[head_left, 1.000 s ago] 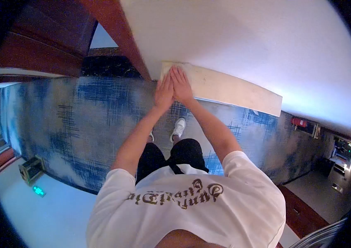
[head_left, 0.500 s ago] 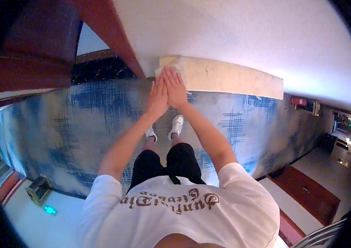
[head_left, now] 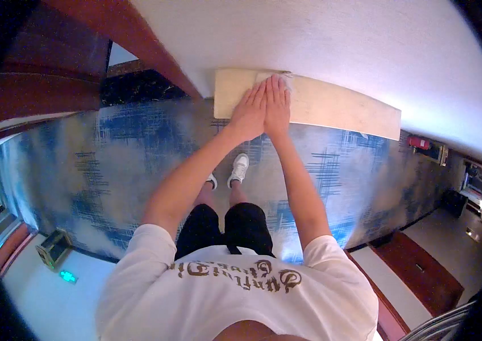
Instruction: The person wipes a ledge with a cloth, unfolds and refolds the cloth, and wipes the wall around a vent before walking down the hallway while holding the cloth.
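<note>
Pale cloth (head_left: 289, 83), material uncertain through blur, is pressed on cream ledge (head_left: 346, 108) along white wall (head_left: 337, 40); judged light, soft, limp, best taken by loose edge beside fingertips. Left hand (head_left: 250, 115), right hand (head_left: 277, 108) laid flat, fingers straight, nothing gripped.

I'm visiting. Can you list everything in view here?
Wall: one, white, upper right
Board: one, pale yellow, along the wall
Cloth: one, whitish, on the board
Carpet: one, blue and grey, underfoot
Panels: two, dark red, upper left, lower right
Boxy object: one, dark, lower left
Lit sign: one, green, lower left
Unclear object: one, red, right side
Shoes: two, white, on the carpet
Shorts: one pair, black, centre
T-shirt: one, white, bottom
Left hand and right hand: one each, bare, together over the cloth
</note>
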`<state>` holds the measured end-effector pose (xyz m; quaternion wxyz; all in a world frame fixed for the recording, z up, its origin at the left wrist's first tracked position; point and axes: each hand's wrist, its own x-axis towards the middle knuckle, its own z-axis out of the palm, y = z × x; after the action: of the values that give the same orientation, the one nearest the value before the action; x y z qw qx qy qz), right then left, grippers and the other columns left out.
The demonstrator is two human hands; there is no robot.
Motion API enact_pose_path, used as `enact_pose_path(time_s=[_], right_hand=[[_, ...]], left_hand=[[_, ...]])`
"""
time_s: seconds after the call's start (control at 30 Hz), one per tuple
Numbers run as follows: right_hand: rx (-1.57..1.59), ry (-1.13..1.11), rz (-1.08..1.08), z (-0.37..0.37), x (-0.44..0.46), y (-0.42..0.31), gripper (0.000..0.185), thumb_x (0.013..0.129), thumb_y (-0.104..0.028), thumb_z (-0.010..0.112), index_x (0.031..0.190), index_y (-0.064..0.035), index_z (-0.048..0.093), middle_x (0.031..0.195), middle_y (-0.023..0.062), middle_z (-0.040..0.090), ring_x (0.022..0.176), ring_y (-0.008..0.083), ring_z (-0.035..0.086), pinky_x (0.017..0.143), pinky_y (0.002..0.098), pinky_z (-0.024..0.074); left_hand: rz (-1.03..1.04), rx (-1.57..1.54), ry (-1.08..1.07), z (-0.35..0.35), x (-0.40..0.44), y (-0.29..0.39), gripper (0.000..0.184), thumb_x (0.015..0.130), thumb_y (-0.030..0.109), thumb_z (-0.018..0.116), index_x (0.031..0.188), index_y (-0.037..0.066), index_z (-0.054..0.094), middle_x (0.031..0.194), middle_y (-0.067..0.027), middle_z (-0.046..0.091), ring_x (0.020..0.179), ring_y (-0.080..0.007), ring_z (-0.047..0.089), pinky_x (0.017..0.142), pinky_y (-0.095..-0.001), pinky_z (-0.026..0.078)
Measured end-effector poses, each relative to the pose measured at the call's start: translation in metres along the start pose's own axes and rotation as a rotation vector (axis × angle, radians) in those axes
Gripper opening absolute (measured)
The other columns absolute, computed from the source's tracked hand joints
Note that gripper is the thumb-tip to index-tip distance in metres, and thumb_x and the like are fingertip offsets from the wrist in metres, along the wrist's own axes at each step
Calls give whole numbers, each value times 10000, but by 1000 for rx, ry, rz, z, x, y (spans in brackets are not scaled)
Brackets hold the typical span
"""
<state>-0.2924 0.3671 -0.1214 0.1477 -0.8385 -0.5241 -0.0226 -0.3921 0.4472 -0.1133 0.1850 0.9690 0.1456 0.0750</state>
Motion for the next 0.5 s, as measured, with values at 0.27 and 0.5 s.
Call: enact_pose_path(time_s=[0.27, 0.5], right_hand=[[60, 1, -38, 23, 29, -79, 663, 964, -277, 413, 1569, -27, 312, 1679, 158, 209, 1557, 345, 166, 1255, 487, 137], [-7, -24, -171, 31, 23, -82, 624, 968, -285, 447, 1536, -34, 376, 1656, 138, 284, 1540, 331, 236, 1223, 493, 230]], left_hand=[[-147, 4, 41, -36, -47, -60, 691, 946, 273, 475, 1507, -110, 346, 1625, -240, 286, 1539, -337, 223, 1256, -513, 128], [-197, -35, 177, -22, -74, -53, 679, 969, 272, 436, 1497, -140, 324, 1614, -293, 254, 1525, -409, 207, 1253, -522, 145]])
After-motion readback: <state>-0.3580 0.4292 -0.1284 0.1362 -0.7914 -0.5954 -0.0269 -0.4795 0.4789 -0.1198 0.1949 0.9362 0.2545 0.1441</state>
